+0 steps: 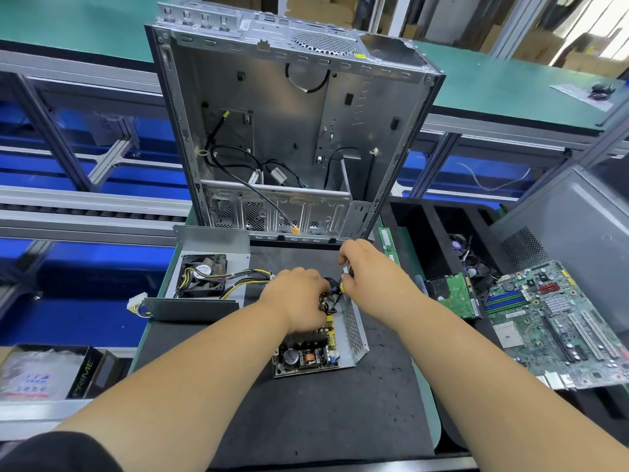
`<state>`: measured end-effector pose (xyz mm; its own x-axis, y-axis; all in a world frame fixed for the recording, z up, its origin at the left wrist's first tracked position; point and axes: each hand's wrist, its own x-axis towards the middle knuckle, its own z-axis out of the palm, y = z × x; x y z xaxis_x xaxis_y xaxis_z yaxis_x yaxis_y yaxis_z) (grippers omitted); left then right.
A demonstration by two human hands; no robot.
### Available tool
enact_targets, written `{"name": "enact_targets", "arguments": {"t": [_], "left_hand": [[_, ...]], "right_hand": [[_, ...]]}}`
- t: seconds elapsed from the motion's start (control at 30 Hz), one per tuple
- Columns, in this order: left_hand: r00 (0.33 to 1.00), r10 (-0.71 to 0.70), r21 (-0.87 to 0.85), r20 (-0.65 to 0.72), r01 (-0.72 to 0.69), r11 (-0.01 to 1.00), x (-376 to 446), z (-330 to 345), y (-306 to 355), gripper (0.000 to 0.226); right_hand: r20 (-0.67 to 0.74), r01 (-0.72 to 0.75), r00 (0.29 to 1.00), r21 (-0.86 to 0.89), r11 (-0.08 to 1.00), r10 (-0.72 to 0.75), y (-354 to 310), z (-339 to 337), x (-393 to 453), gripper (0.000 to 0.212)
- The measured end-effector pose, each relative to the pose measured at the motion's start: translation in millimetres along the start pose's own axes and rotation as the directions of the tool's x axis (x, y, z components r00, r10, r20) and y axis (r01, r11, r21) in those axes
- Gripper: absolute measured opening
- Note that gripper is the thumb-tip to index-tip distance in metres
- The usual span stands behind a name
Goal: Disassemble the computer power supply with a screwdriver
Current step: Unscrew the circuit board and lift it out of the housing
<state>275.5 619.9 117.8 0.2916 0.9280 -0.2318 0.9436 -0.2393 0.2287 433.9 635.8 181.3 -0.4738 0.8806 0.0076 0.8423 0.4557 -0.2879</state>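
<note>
The opened power supply base [354,335], a metal tray with a perforated side wall, lies on the black mat with its circuit board [308,356] exposed. My left hand [299,298] curls over the far end of the board, fingers on the components there. My right hand [371,274] grips a screwdriver [341,287] whose dark and yellow handle barely shows between the hands; its tip points down into the unit and is hidden. The removed cover with the fan [203,275] and its yellow and black cable bundle [248,279] lies to the left.
An emptied silver computer case [289,131] stands open right behind the work. A motherboard [558,321] and a green card [457,294] lie at the right beside a black foam tray [422,233]. A box [44,373] sits at lower left.
</note>
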Motion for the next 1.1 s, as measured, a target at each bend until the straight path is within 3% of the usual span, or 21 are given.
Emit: {"name": "enact_targets", "arguments": {"t": [0.37, 1.1], "left_hand": [[1.0, -0.008, -0.015, -0.002, 0.008, 1.0, -2.2, -1.9, 1.0, 0.05], [1.0, 0.001, -0.01, -0.002, -0.002, 1.0, -2.3, -2.7, 1.6, 0.053]], "right_hand": [[0.066, -0.004, 0.998, 0.014, 1.0, 0.003, -5.6, 0.4, 3.2, 0.026], [0.08, -0.01, 0.997, -0.015, 1.0, 0.011, -6.9, -1.4, 1.4, 0.024]]}}
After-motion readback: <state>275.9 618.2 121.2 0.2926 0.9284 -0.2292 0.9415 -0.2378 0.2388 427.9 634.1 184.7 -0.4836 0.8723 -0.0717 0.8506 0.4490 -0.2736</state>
